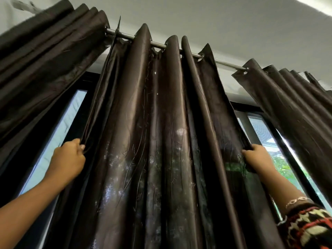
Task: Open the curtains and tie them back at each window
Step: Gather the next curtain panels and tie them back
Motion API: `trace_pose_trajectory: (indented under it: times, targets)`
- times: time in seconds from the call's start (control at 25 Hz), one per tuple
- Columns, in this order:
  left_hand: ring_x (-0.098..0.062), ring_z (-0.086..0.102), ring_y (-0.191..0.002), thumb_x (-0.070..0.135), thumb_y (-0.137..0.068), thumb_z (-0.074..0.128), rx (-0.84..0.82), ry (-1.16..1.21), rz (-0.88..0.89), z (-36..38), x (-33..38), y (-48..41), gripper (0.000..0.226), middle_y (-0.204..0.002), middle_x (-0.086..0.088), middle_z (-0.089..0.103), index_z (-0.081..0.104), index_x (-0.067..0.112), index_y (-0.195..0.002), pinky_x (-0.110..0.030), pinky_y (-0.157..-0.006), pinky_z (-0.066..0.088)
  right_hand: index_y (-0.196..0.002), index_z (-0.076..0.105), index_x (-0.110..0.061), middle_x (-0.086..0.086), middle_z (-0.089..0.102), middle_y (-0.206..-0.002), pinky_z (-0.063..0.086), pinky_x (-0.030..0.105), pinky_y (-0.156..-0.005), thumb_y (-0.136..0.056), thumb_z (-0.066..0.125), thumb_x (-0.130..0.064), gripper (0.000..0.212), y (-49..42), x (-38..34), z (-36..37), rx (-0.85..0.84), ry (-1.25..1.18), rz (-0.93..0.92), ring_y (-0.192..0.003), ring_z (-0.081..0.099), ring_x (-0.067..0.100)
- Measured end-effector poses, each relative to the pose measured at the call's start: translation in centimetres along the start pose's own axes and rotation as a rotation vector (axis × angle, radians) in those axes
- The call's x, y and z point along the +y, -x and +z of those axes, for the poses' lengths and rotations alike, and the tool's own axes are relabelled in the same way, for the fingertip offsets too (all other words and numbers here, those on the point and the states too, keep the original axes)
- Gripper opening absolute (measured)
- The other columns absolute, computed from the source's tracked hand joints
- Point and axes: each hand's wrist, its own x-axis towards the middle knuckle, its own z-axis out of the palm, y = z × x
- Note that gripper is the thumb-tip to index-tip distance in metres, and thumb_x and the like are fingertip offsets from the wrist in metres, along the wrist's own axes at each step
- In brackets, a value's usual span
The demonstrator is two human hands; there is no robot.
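- I am looking up at a dark brown, glossy middle curtain that hangs in deep folds straight in front of me.
- My left hand grips the left edge of this curtain, with the fingers curled round a bunch of the cloth.
- My right hand grips the right edge of the same curtain. Its fingertips are tucked behind the cloth, so only the knuckles and thumb side show.
- The curtain hangs by metal-ringed holes from a shiny metal rod that slopes across the top of the view.
- A faint stitched pattern of thin stems runs down the cloth.
- A second brown curtain, the left curtain, is bunched at the upper left on the same rod.
- A third, the right curtain, is bunched at the far right, apart from the middle one, with bare rod between them.
- Behind the cloth is a window with a black frame. Pale glass shows on both sides of the middle curtain, and green leaves show through the right pane.
- My right wrist wears a knitted sleeve patterned in red, cream and black; my left arm is bare.
- Above is a plain white ceiling.
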Motion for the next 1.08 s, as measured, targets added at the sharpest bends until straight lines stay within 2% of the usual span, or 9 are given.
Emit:
trace_pose_trajectory:
  times: [0.08, 0.16, 0.32, 0.64, 0.68, 0.76, 0.88, 1.0, 1.08]
  targets:
    - [-0.052, 0.054, -0.085, -0.004, -0.090, 0.044, -0.005, 0.012, 0.000, -0.3, -0.2, 0.0, 0.025, -0.079, -0.034, 0.058, 0.041, 0.002, -0.066, -0.036, -0.065, 0.029, -0.101, 0.058, -0.010, 0.020, 0.063, -0.093, 0.037, 0.036, -0.067, -0.083, 0.048, -0.009, 0.021, 2.2, -2.1, 1.9, 0.063, 0.161, -0.184, -0.088, 0.060, 0.037]
    - [-0.051, 0.054, -0.084, -0.003, -0.090, 0.044, -0.006, 0.036, -0.004, -0.6, -0.4, -0.1, 0.029, -0.077, -0.033, 0.057, 0.037, 0.005, -0.063, -0.035, -0.065, 0.028, -0.109, 0.055, -0.017, 0.018, 0.064, -0.105, 0.032, 0.035, -0.065, -0.083, 0.043, -0.007, 0.030, 5.1, -4.8, 4.4, 0.061, 0.211, -0.345, -0.097, 0.058, 0.037]
    - [-0.049, 0.055, -0.087, -0.003, -0.091, 0.042, -0.016, 0.081, -0.021, -1.6, -0.6, 0.2, 0.022, -0.082, -0.033, 0.059, 0.043, 0.001, -0.069, -0.034, -0.066, 0.029, -0.109, 0.052, -0.016, 0.018, 0.062, -0.110, 0.033, 0.035, -0.067, -0.082, 0.040, -0.007, 0.031, 10.2, -10.7, 9.4, -0.032, 0.181, -0.522, -0.100, 0.057, 0.038]
    - [-0.049, 0.056, -0.091, -0.007, -0.090, 0.042, -0.036, 0.060, -0.028, -5.0, -2.1, -0.6, 0.036, -0.087, -0.035, 0.061, 0.035, 0.007, -0.057, -0.039, -0.066, 0.033, -0.113, 0.052, -0.007, 0.023, 0.059, -0.118, 0.043, 0.039, -0.082, -0.091, 0.038, -0.015, 0.028, 18.7, -22.0, 16.5, -0.360, 0.045, -0.711, -0.108, 0.055, 0.040]
    - [-0.048, 0.056, -0.094, -0.007, -0.089, 0.042, -0.044, 0.064, -0.029, -5.5, -2.4, -0.9, 0.030, -0.090, -0.033, 0.062, 0.042, 0.003, -0.061, -0.041, -0.068, 0.035, -0.112, 0.052, -0.005, 0.023, 0.058, -0.119, 0.043, 0.039, -0.083, -0.091, 0.038, -0.015, 0.027, 19.6, -23.3, 17.2, -0.400, 0.038, -0.738, -0.109, 0.054, 0.040]
    - [-0.044, 0.058, -0.099, -0.005, -0.090, 0.044, -0.066, 0.077, -0.027, -6.6, -3.0, -1.5, 0.015, -0.095, -0.028, 0.065, 0.058, -0.008, -0.088, -0.039, -0.070, 0.037, -0.112, 0.052, -0.002, 0.025, 0.056, -0.121, 0.043, 0.040, -0.086, -0.091, 0.039, -0.013, 0.027, 21.0, -25.5, 17.9, -0.463, 0.016, -0.786, -0.111, 0.053, 0.041]
    - [-0.035, 0.058, -0.110, -0.002, -0.089, 0.049, -0.092, 0.173, 0.043, -7.5, -3.2, -2.1, 0.035, -0.114, -0.021, 0.064, 0.056, 0.003, -0.123, -0.036, -0.083, 0.041, -0.117, 0.052, -0.006, 0.022, 0.054, -0.124, 0.042, 0.040, -0.086, -0.089, 0.039, -0.011, 0.031, 21.3, -26.8, 18.1, -0.516, -0.017, -0.820, -0.112, 0.051, 0.040]
    - [-0.016, 0.052, -0.112, -0.003, -0.086, 0.055, -0.146, 0.392, 0.078, -7.1, -0.6, -0.7, 0.049, -0.124, -0.014, 0.058, 0.046, 0.006, -0.133, -0.019, -0.085, 0.043, -0.114, 0.053, -0.012, 0.019, 0.059, -0.118, 0.044, 0.038, -0.081, -0.086, 0.042, -0.013, 0.030, 19.8, -24.3, 17.3, -0.455, -0.055, -0.774, -0.107, 0.055, 0.039]
    - [-0.013, 0.054, -0.102, 0.012, -0.079, 0.060, -0.188, 0.462, 0.085, -5.7, 1.7, 0.6, 0.050, -0.113, -0.006, 0.061, 0.051, 0.009, -0.129, -0.018, -0.083, 0.045, -0.114, 0.053, -0.017, 0.016, 0.062, -0.114, 0.045, 0.038, -0.080, -0.085, 0.044, -0.015, 0.030, 18.4, -21.7, 16.7, -0.395, -0.052, -0.733, -0.103, 0.057, 0.037]
